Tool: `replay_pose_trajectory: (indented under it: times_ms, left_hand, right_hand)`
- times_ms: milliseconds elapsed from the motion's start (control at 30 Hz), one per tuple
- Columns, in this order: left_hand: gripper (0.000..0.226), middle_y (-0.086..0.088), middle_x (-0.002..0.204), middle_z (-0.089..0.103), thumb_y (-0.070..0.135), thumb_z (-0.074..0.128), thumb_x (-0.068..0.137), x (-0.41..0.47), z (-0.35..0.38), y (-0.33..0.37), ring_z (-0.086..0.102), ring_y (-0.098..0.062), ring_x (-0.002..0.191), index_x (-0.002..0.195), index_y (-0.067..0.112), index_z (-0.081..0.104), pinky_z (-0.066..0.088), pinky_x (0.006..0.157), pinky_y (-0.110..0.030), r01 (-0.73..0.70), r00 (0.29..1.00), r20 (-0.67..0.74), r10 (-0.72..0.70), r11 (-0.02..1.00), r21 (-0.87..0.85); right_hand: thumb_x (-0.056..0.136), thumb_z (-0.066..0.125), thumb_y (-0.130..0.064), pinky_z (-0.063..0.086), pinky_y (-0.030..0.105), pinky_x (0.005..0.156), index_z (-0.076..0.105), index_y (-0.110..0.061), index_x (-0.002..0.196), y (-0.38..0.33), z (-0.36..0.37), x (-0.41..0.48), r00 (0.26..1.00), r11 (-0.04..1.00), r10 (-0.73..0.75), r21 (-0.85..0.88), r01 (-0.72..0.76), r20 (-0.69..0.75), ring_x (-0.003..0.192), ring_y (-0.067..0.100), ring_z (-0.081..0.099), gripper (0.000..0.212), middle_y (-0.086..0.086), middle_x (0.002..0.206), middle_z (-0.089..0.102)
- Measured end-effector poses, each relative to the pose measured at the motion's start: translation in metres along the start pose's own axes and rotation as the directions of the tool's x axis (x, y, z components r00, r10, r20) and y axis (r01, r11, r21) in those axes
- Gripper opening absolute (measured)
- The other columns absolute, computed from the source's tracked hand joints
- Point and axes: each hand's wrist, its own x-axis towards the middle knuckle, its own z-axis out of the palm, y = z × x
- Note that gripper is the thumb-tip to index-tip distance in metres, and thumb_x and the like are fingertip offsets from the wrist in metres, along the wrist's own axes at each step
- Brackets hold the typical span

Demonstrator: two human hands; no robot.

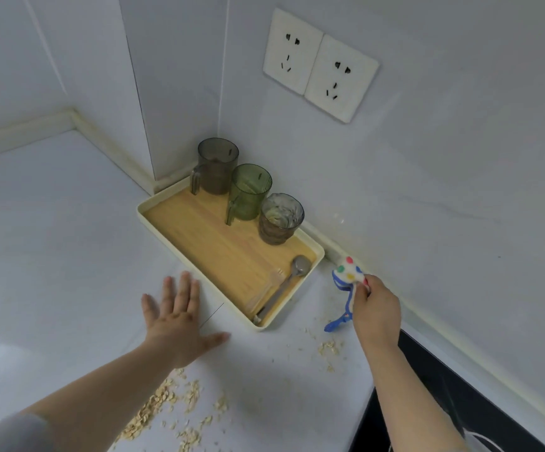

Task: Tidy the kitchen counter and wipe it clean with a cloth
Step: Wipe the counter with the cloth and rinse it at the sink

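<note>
A cream tray (173, 238) with a wooden floor sits in the counter's corner. On it stand a grey mug (216, 168), a green mug (250, 192) and a brownish glass (280, 220); a spoon (292, 275) and a clear fork (266, 293) lie at its near end. My left hand (179, 321) rests flat and open on the counter just left of the tray. My right hand (375, 308) pinches a white cloth (349, 270) with coloured dots and blue trim, held right of the tray near the wall. Oat flakes (153, 409) are scattered on the counter.
A smaller patch of oat flakes (328, 347) lies below the cloth. A black hob (460, 396) borders the counter at the lower right. Two white wall sockets (320, 65) sit above the tray. A wall column (179, 93) stands behind the mugs.
</note>
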Motion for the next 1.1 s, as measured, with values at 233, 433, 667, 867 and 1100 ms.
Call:
replay_pose_trajectory:
  times_ms: [233,433,667,867,1100]
  left_hand:
    - [0.114,-0.002,0.138,-0.054,0.09,0.018,0.071,0.007,0.002,0.0,-0.047,-0.031,0.128,0.139,0.018,-0.039,-0.019,0.11,-0.061,0.02,0.998,0.064,-0.021,1.0,0.02]
    - [0.115,-0.002,0.138,-0.054,0.091,0.019,0.07,0.006,-0.001,0.003,-0.046,-0.031,0.129,0.138,0.018,-0.039,-0.018,0.11,-0.06,0.037,0.995,0.095,-0.039,0.999,0.03]
    - [0.116,-0.002,0.135,-0.056,0.092,0.017,0.069,0.005,-0.003,0.003,-0.046,-0.032,0.129,0.138,0.018,-0.039,-0.017,0.11,-0.061,0.038,0.994,0.104,-0.042,0.998,0.039]
    - [0.116,-0.003,0.135,-0.055,0.092,0.018,0.069,0.003,-0.006,0.004,-0.045,-0.032,0.129,0.138,0.018,-0.039,-0.018,0.11,-0.061,0.036,0.993,0.114,-0.039,0.999,0.034]
    - [0.117,-0.003,0.136,-0.055,0.092,0.017,0.069,0.004,-0.007,0.004,-0.046,-0.032,0.129,0.138,0.018,-0.04,-0.018,0.11,-0.061,0.041,0.991,0.129,-0.046,0.998,0.042]
  right_hand:
    - [0.1,0.037,-0.014,0.034,0.024,0.052,0.058,-0.01,0.115,-0.008,0.028,0.034,0.998,0.998,0.032,-0.055,-0.029,0.062,0.055,0.013,0.047,0.027,-0.004,0.074,0.057]
    - [0.096,0.049,-0.014,0.048,0.034,0.097,0.059,-0.01,0.127,0.004,0.066,0.018,0.984,0.989,-0.134,-0.041,0.139,0.12,0.11,0.026,0.06,0.033,0.011,0.124,0.062]
    - [0.096,0.053,-0.016,0.036,0.035,0.111,0.053,-0.007,0.133,0.005,0.07,-0.038,0.954,0.967,-0.249,-0.003,0.253,0.169,0.131,0.022,0.044,0.039,0.007,0.137,0.054]
    - [0.096,0.05,-0.018,0.029,0.025,0.111,0.054,-0.016,0.134,0.007,0.063,-0.079,0.91,0.946,-0.318,0.027,0.322,0.267,0.133,0.013,0.039,0.038,-0.004,0.139,0.051]
    - [0.094,0.052,-0.016,0.047,0.022,0.085,0.064,-0.023,0.116,0.017,0.027,-0.095,0.943,0.968,-0.251,0.086,0.237,0.217,0.097,0.006,0.058,0.027,-0.018,0.105,0.06]
